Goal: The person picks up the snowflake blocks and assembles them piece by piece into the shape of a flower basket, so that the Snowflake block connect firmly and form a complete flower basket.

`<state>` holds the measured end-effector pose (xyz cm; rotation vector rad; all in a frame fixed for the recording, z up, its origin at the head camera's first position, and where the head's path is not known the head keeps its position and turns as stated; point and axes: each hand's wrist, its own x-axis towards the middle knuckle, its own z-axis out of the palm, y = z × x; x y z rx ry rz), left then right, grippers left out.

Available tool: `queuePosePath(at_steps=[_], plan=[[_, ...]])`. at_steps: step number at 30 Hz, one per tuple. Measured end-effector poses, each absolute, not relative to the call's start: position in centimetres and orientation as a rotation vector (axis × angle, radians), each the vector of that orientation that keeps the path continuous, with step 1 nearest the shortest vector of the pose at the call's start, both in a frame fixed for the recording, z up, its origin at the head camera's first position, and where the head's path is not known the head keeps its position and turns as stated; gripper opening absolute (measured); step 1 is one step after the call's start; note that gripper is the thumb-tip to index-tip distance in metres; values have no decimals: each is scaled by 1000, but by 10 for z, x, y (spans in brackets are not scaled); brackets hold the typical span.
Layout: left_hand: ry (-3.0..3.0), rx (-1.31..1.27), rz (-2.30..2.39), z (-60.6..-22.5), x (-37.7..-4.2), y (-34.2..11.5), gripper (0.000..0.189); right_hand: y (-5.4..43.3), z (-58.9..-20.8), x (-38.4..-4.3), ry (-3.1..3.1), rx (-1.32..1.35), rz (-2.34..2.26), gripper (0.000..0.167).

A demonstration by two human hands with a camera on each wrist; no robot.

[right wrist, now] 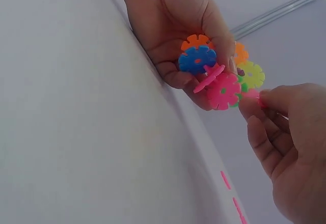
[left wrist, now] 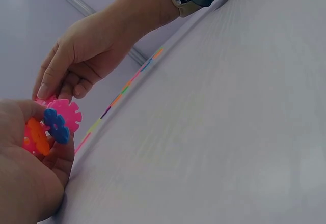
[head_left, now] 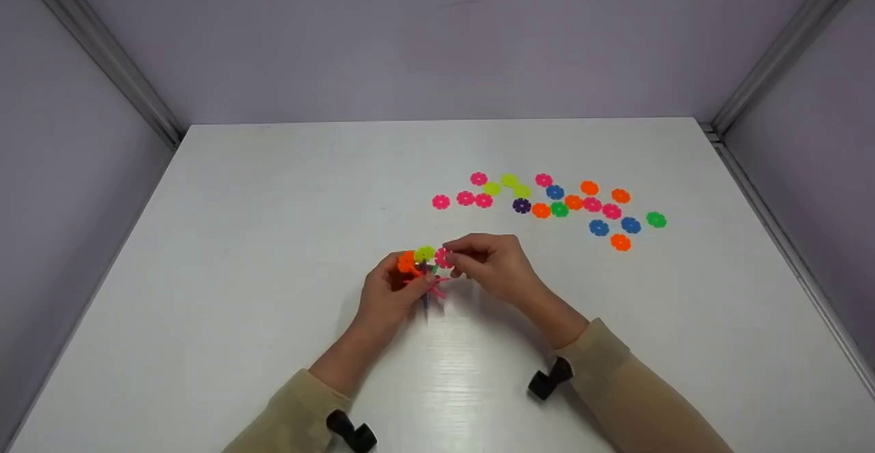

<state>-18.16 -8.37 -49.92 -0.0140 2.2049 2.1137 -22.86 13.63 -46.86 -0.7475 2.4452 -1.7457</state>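
– While my left hand [head_left: 383,303] grips the disc cluster [head_left: 424,255], my right hand [head_left: 497,268] pinches a pink disc [head_left: 441,257] beside it.
– Advice?
– I should align it notch-to-notch, press gently, brace the cluster. Loose discs [head_left: 541,210] lie beyond on the table [head_left: 273,234].

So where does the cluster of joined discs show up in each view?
Head: the cluster is just below centre, in the left hand.
Left wrist: far left, slightly below mid-height.
Right wrist: right of centre, mostly upper half.
Shared landmark: the right hand, beside the cluster in all three.
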Motion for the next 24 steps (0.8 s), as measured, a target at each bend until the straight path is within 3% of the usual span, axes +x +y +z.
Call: queuePosePath(at_steps=[15,24], plan=[[2222,-152,2053,-495,-181,-81,50,133,-473,-228,2470,-789,-1691,20],[2046,173,2122,-494,-182,-82,51,145,-470,-238,2488,-833,-1703,21]])
